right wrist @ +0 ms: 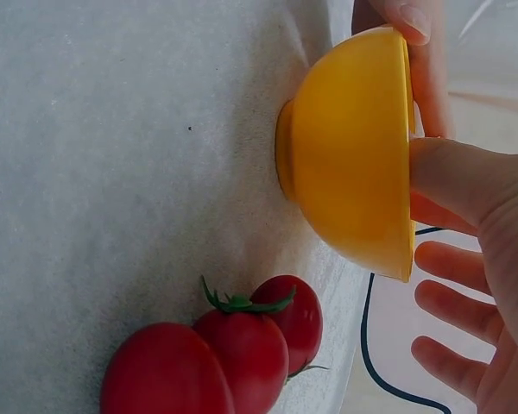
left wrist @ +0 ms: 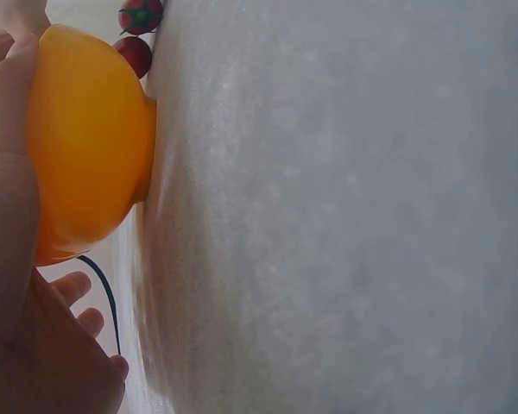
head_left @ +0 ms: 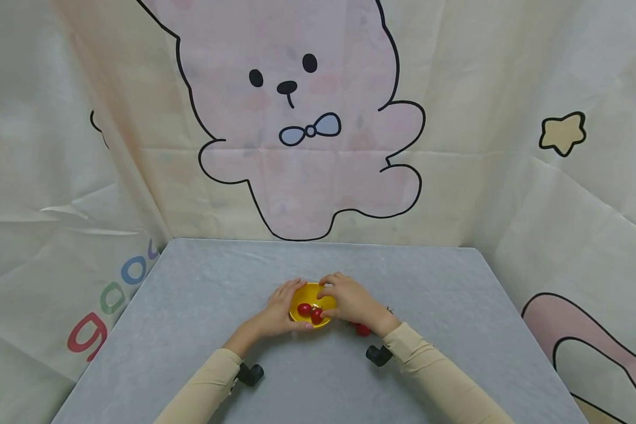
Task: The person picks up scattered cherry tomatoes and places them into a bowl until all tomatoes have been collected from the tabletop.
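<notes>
A small yellow bowl [head_left: 310, 290] stands on the table with cherry tomatoes [head_left: 304, 309] inside; two show in the head view. My left hand [head_left: 277, 311] holds the bowl from the left, thumb at the near rim and fingers round the far side. The bowl's outer wall [left wrist: 91, 142] fills much of the left wrist view's edge. My right hand [head_left: 352, 300] is over the right rim, its fingers spread and the thumb dipping inside. In the right wrist view, the rim hides the tip of that thumb [right wrist: 457, 177].
Three more cherry tomatoes [right wrist: 242, 349] lie on the table to the right of the bowl, partly under my right wrist in the head view. The grey table [head_left: 217, 277] meets printed cloth walls [head_left: 456, 147] at the back and sides.
</notes>
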The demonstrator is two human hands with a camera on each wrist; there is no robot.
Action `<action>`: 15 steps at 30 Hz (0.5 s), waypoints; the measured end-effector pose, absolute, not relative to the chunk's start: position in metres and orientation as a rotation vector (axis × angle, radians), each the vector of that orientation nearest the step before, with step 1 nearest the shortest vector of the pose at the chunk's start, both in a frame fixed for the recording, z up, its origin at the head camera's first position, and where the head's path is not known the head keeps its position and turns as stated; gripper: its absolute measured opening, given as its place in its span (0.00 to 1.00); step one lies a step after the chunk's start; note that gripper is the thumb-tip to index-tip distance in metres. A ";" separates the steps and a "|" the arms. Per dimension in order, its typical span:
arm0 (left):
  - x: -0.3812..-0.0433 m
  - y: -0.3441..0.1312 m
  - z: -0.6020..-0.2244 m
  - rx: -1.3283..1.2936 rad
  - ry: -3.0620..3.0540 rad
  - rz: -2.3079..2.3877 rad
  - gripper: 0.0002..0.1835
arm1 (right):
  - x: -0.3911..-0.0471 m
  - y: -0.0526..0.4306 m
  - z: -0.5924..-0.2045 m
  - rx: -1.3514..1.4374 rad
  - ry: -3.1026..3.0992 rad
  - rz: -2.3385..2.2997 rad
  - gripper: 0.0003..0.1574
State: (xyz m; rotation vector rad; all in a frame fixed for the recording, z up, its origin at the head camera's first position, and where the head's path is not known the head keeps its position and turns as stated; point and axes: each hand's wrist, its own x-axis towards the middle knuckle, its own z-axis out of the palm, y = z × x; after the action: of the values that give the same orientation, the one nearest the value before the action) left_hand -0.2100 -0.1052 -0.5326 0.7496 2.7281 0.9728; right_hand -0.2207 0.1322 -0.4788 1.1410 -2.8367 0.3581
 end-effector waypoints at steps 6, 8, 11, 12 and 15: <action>-0.209 -0.104 -0.531 0.742 2.716 0.983 0.56 | -0.222 0.133 -0.475 1.141 -2.804 0.343 0.22; -0.209 -0.104 -0.531 0.742 2.715 0.985 0.56 | -0.224 0.134 -0.470 1.123 -2.794 0.346 0.22; -0.210 -0.104 -0.531 0.752 2.727 0.968 0.57 | -0.226 0.136 -0.460 1.095 -2.784 0.377 0.22; -0.210 -0.104 -0.532 0.754 2.731 0.961 0.57 | -0.226 0.136 -0.456 1.085 -2.791 0.395 0.23; -0.212 -0.104 -0.533 0.768 2.740 0.953 0.57 | -0.226 0.139 -0.449 1.077 -2.796 0.432 0.22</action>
State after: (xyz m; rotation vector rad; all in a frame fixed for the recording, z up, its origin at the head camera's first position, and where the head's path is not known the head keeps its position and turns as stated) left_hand -0.2116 -0.1040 -0.5328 0.7679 2.7398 0.9535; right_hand -0.2263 0.1394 -0.4485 1.0774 -2.7958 0.4323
